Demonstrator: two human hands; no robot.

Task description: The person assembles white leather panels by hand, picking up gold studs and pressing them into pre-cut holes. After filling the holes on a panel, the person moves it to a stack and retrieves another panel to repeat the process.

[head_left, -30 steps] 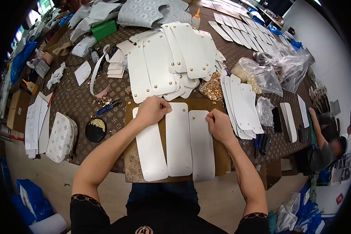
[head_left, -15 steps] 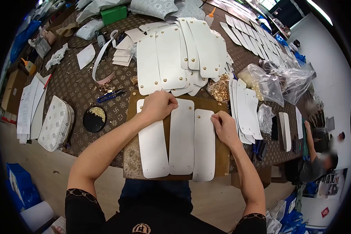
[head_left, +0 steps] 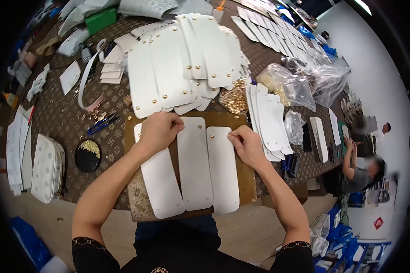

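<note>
Three long white panels with rounded corners lie side by side on a worn brown board (head_left: 247,182) in front of me. My left hand (head_left: 158,131) covers part of the left panel (head_left: 161,184). Its closed fingertips meet at the upper left corner of the middle panel (head_left: 195,168); anything between them is hidden. A gold stud (head_left: 200,127) shows at that panel's upper right. My right hand (head_left: 247,144) is pinched at the upper right corner of the right panel (head_left: 224,177), which has a gold stud (head_left: 212,136) at upper left. Whatever its fingers hold is too small to see.
Beyond the board lies a pile of studded white panels (head_left: 168,68). A bag of gold studs (head_left: 233,98) and more white panels (head_left: 271,123) are at right. A black dish (head_left: 87,163), blue-handled snips (head_left: 102,124) and a white pouch (head_left: 48,168) are left. Another person (head_left: 357,175) sits far right.
The view has turned, so the table things appear shifted left. Both hands stay at the same panel corners, closed as before, with little visible movement against the panels.
</note>
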